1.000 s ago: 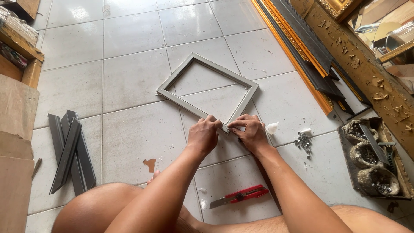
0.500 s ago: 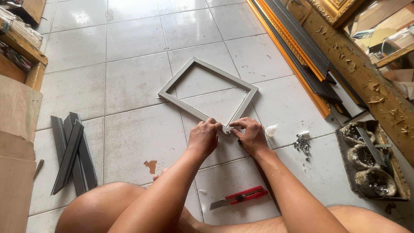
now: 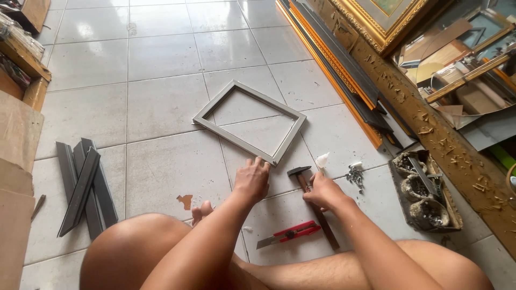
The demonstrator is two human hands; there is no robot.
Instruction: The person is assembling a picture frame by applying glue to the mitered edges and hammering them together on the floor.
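Note:
A grey rectangular picture frame [image 3: 221, 136] lies flat on the tiled floor, one corner towards me. My left hand [image 3: 252, 179] rests fingers down on that near corner. A hammer [image 3: 310, 201] with a dark head and a brown handle lies on the floor just right of the corner. My right hand [image 3: 322, 191] is on its handle, fingers curled round it. A red utility knife [image 3: 289, 233] lies on the tiles between my forearms.
Several dark grey moulding strips [image 3: 83, 188] lie at the left. Small nails [image 3: 355, 176] and a white glue tip [image 3: 321, 160] sit right of the hammer. A tray of hardware [image 3: 424, 190], long mouldings [image 3: 344, 80] and a gilt frame [image 3: 376, 21] line the right side. Cardboard [image 3: 16, 161] stands at left.
My right hand has left the frame's near corner and gone to the hammer. The left hand stays at the corner. The view has shifted a little.

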